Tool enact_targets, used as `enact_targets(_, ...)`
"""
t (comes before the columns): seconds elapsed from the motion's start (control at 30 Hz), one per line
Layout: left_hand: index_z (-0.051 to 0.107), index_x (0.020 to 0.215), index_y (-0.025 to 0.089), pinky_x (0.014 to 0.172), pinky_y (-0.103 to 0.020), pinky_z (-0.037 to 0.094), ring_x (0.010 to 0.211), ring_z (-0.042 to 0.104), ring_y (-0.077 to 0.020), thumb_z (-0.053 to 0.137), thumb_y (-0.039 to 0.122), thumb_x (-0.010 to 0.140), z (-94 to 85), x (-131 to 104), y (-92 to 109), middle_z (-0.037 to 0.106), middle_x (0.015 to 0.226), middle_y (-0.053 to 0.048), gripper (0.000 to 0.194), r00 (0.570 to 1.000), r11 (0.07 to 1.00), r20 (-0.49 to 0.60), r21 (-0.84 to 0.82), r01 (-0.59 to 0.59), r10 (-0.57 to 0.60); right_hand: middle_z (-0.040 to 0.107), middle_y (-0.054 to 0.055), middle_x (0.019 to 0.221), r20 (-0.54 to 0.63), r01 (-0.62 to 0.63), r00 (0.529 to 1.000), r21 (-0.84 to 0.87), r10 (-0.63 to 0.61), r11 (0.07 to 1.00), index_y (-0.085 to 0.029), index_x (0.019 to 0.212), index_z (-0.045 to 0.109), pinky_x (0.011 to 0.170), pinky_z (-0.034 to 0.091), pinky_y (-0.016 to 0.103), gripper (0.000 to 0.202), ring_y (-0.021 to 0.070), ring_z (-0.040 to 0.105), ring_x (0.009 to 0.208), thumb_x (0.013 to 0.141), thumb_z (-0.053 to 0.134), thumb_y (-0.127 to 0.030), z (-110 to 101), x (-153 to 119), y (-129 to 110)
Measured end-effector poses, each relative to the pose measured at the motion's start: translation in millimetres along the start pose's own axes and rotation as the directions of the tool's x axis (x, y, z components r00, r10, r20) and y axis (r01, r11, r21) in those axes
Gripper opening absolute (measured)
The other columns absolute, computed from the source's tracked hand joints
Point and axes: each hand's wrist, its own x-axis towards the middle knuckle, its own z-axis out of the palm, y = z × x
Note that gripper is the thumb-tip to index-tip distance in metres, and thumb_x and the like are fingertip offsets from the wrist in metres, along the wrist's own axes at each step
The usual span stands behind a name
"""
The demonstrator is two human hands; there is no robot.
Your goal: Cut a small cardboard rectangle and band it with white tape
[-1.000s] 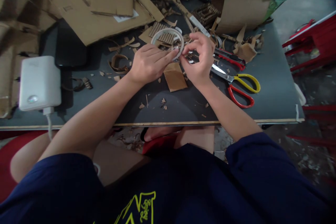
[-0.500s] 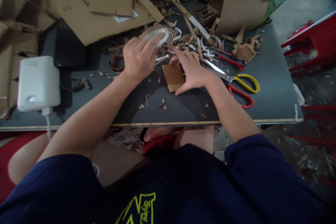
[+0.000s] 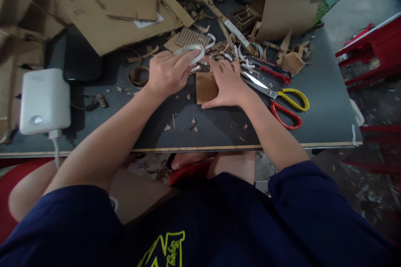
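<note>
My left hand [image 3: 166, 73] is closed around a roll of white tape [image 3: 202, 53], held just above the table with its ring tilted. My right hand [image 3: 227, 81] spans a small brown cardboard piece [image 3: 205, 87] lying on the table. The thumb is at its near edge and the fingers reach past its far side; the hand covers the right part of the piece. The index fingertip comes close to the tape roll, and I cannot tell whether they touch. Beyond the roll lies a ribbed cardboard piece [image 3: 192, 37].
Scissors [image 3: 272, 93] with yellow and red handles lie right of my right hand, a red cutter [image 3: 274, 71] behind them. Cardboard sheets [image 3: 125, 12] pile up at back left. A white power bank [image 3: 45, 100] stands left. A cardboard tube [image 3: 288, 8] lies at back right.
The tape roll has come down and slightly right, nearer my right hand. My right hand has shifted a little left over the cardboard piece, which has turned straighter.
</note>
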Motion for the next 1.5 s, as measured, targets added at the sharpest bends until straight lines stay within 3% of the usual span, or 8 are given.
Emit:
enact_targets(0.17, 0.051, 0.144, 0.026, 0.089, -0.038, 0.05, 0.097, 0.069, -0.0212, 0.031, 0.046, 0.107, 1.5, 0, 1, 0.075, 0.11, -0.008, 0.047, 1.0, 0.998, 0.01, 0.066, 0.01, -0.01, 0.048, 0.019, 0.149, -0.065, 0.019, 0.998, -0.023, -0.02, 1.0, -0.025, 0.156, 0.029, 0.12, 0.019, 0.071, 0.126, 0.0474, 0.035, 0.144, 0.055, 0.075, -0.085, -6, -2, 2)
enact_targets(0.37, 0.052, 0.144, 0.026, 0.085, -0.04, 0.053, 0.094, 0.072, -0.0257, 0.034, 0.047, 0.105, 7.0, -5, 9, 0.075, 0.108, -0.012, 0.048, 0.998, 0.997, 0.062, 0.074, 0.021, -0.026, 0.065, 0.01, 0.13, -0.384, -0.012, 0.921, 0.148, 0.068, 0.989, -0.028, 0.123, 0.061, 0.117, 0.038, 0.055, 0.058, 0.0306, 0.055, 0.131, 0.095, 0.036, -0.072, 4, 6, 1)
enact_targets(0.53, 0.052, 0.145, 0.025, 0.083, -0.04, 0.055, 0.087, 0.073, -0.0251, 0.033, 0.045, 0.104, 7.3, -5, 17, 0.076, 0.103, -0.014, 0.049, 0.998, 0.997, 0.054, 0.079, 0.024, -0.028, 0.068, 0.009, 0.121, -0.505, -0.05, 0.852, 0.189, 0.141, 0.981, -0.029, 0.111, 0.064, 0.114, 0.043, 0.055, 0.045, 0.0296, 0.059, 0.125, 0.097, 0.038, -0.064, 11, 8, -6)
enact_targets(0.73, 0.053, 0.143, 0.027, 0.08, -0.039, 0.055, 0.086, 0.074, -0.0242, 0.034, 0.043, 0.105, 6.0, -2, 18, 0.077, 0.1, -0.011, 0.046, 0.999, 0.993, 0.043, 0.115, -0.015, 0.01, 0.065, 0.009, 0.126, -0.484, -0.04, 0.866, 0.18, 0.124, 0.983, -0.029, 0.108, 0.064, 0.116, 0.042, 0.056, 0.032, 0.0292, 0.055, 0.131, 0.097, 0.045, -0.053, 7, 6, -7)
enact_targets(0.97, 0.053, 0.143, 0.027, 0.084, -0.039, 0.052, 0.09, 0.072, -0.022, 0.031, 0.045, 0.106, 1.3, 1, 12, 0.077, 0.102, -0.008, 0.046, 0.998, 0.993, 0.063, 0.114, 0.013, -0.021, 0.065, 0.01, 0.122, -0.49, -0.017, 0.864, 0.208, 0.119, 0.978, -0.03, 0.106, 0.062, 0.116, 0.042, 0.058, 0.038, 0.0284, 0.057, 0.129, 0.1, 0.036, -0.056, 7, 4, -5)
enact_targets(1.17, 0.056, 0.139, 0.025, 0.073, -0.036, 0.048, 0.077, 0.067, -0.0179, 0.035, 0.044, 0.107, -2.2, 2, 4, 0.077, 0.099, -0.006, 0.043, 0.998, 0.974, 0.022, 0.223, 0.046, -0.053, 0.062, 0.011, 0.122, -0.606, -0.03, 0.766, 0.298, 0.213, 0.954, -0.028, 0.132, 0.047, 0.104, 0.052, 0.053, 0.058, 0.0241, 0.063, 0.118, 0.101, 0.013, -0.064, 20, 13, 11)
enact_targets(1.37, 0.051, 0.145, 0.025, 0.089, -0.039, 0.047, 0.099, 0.067, -0.0205, 0.031, 0.046, 0.108, 0.5, -1, 1, 0.076, 0.104, -0.004, 0.047, 0.999, 0.995, -0.007, 0.094, 0.033, -0.033, 0.064, 0.009, 0.125, -0.53, -0.038, 0.83, 0.257, 0.173, 0.966, -0.034, 0.144, 0.039, 0.098, 0.057, 0.048, 0.058, 0.0227, 0.069, 0.107, 0.101, 0.013, -0.063, 29, 21, 24)
enact_targets(1.5, 0.051, 0.145, 0.027, 0.079, -0.036, 0.047, 0.084, 0.067, -0.0178, 0.034, 0.04, 0.108, -0.1, 2, 4, 0.077, 0.099, -0.003, 0.043, 0.997, 0.985, -0.041, 0.163, -0.062, 0.07, 0.067, 0.009, 0.125, -0.508, -0.02, 0.842, 0.309, 0.182, 0.951, -0.034, 0.144, 0.043, 0.099, 0.057, 0.049, 0.057, 0.0241, 0.068, 0.109, 0.1, 0.024, -0.065, 20, 14, 9)
